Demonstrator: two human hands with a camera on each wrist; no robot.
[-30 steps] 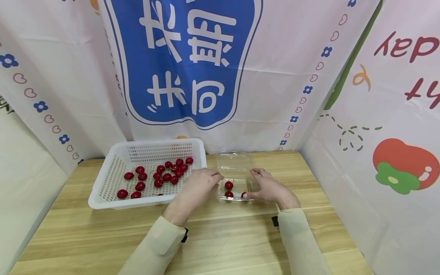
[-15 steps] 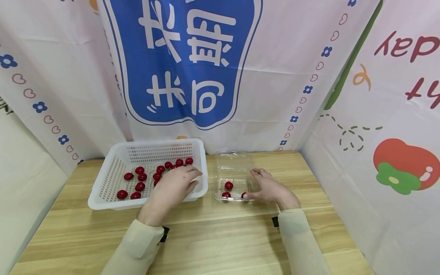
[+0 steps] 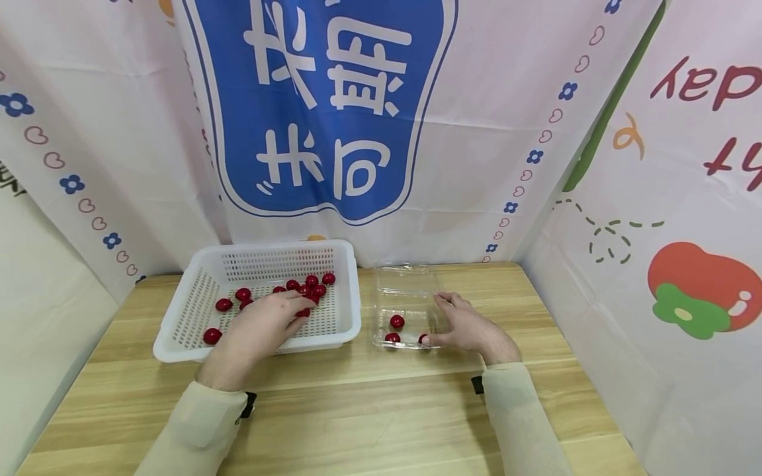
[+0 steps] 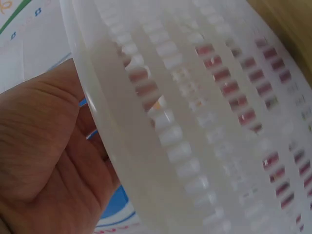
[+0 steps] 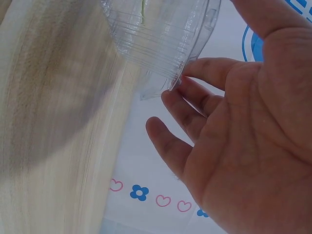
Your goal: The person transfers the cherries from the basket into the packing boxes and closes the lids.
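My left hand (image 3: 256,325) reaches over the near rim of a white perforated plastic basket (image 3: 348,317), fingers loosely bent down among dark red cherries (image 3: 329,279). What its fingertips touch is hidden. In the left wrist view, the basket wall (image 4: 146,170) covers the fingers of the left hand (image 4: 44,141). To the right, my right hand (image 3: 467,329) holds the side of a clear plastic clamshell box (image 3: 407,281), thumb at its front edge. Three cherries (image 3: 397,321) show inside the box. In the right wrist view, the fingers of the right hand (image 5: 243,122) meet the edge of the clear box (image 5: 151,39).
Both containers stand near the back of a wood-grain table (image 3: 369,410). Behind it hangs a printed white cloth (image 3: 464,158) with a blue panel, and another printed cloth (image 3: 643,370) hangs along the right side.
My left hand has moved left from beside the clear box, over the basket, and down among the cherries. The right hand stays at the box.
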